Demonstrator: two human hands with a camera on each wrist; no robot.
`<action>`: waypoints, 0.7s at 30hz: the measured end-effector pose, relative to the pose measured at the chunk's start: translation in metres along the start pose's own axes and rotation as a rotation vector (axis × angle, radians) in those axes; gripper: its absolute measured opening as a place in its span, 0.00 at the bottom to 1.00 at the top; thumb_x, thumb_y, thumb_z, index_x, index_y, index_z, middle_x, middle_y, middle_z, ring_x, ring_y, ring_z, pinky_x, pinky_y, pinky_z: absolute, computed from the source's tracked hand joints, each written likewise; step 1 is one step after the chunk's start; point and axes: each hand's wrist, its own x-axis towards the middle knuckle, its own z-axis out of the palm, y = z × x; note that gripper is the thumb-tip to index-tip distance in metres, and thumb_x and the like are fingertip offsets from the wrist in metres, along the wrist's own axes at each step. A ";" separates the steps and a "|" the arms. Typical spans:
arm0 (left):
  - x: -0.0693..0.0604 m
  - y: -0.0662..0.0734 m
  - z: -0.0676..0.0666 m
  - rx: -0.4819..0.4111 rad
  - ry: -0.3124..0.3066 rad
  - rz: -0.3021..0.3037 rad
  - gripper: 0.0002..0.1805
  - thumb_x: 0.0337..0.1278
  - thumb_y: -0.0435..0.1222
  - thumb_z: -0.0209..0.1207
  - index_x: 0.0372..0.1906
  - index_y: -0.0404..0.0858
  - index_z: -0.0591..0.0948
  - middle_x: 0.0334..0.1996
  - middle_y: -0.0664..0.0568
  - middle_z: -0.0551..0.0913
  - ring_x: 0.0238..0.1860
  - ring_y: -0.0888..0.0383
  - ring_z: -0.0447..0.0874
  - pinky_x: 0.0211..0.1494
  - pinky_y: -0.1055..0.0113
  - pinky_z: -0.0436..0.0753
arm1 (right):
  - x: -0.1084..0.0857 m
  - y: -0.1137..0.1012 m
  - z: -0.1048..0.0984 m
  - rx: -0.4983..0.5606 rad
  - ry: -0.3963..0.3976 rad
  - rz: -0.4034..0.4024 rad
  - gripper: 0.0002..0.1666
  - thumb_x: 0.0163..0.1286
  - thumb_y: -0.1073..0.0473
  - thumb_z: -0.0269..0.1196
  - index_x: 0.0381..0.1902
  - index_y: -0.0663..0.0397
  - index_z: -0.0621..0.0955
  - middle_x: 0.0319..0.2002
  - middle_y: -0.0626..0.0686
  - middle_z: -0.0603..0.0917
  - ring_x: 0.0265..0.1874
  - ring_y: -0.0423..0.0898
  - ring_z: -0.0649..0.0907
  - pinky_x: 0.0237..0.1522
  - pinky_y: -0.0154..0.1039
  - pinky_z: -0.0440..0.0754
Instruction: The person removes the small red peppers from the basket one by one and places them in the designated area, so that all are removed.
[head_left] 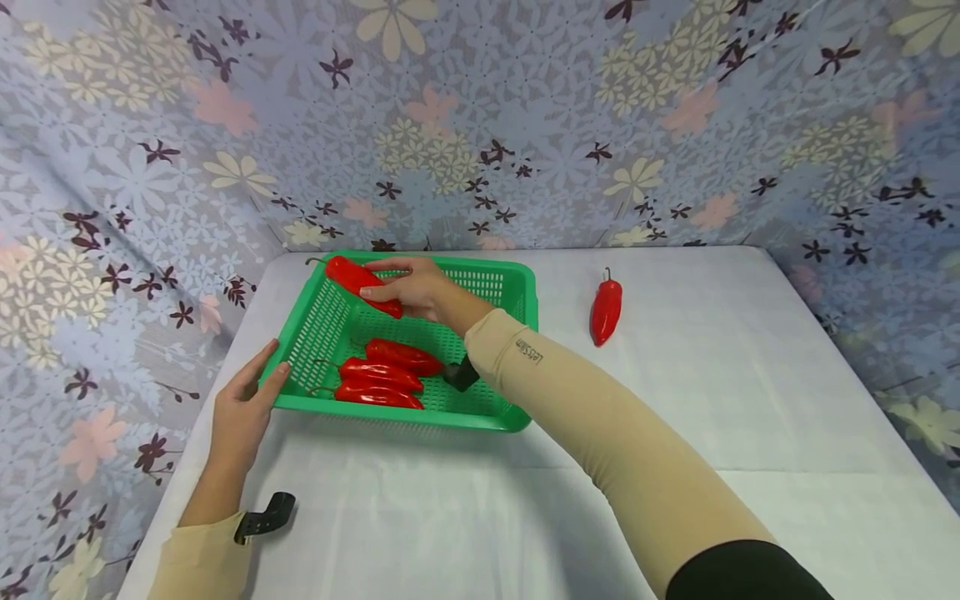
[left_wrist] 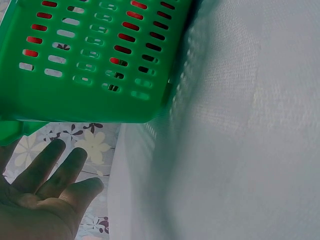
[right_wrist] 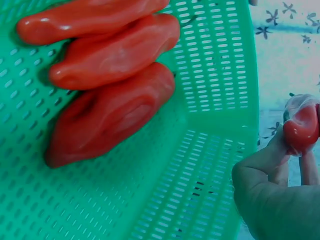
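Note:
My right hand (head_left: 420, 287) grips a red pepper (head_left: 347, 273) with a thin stem, above the far left part of a green basket (head_left: 528, 292). In the right wrist view, one end of this pepper (right_wrist: 301, 132) shows between thumb and fingers. Three more red peppers lie side by side on the basket floor, the nearest red pepper (head_left: 378, 395) close to its front wall. At the basket's left rim, my left hand (head_left: 243, 408) touches the edge with its thumb. Its fingers (left_wrist: 60, 175) look extended and spread in the left wrist view, outside the basket.
Right of the basket, a single red pepper (head_left: 606, 310) lies on the white-covered table (head_left: 675, 400). Flowered cloth (head_left: 480, 125) hangs behind and beside the table. A black wrist mount (head_left: 461, 373) on the right arm reaches over the basket.

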 end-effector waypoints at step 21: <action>0.000 0.001 0.000 0.003 0.004 -0.014 0.33 0.68 0.56 0.60 0.75 0.56 0.69 0.75 0.58 0.63 0.75 0.57 0.57 0.73 0.51 0.64 | -0.033 -0.012 -0.075 0.005 0.377 -0.284 0.33 0.59 0.63 0.77 0.62 0.44 0.81 0.55 0.55 0.80 0.53 0.53 0.81 0.51 0.49 0.84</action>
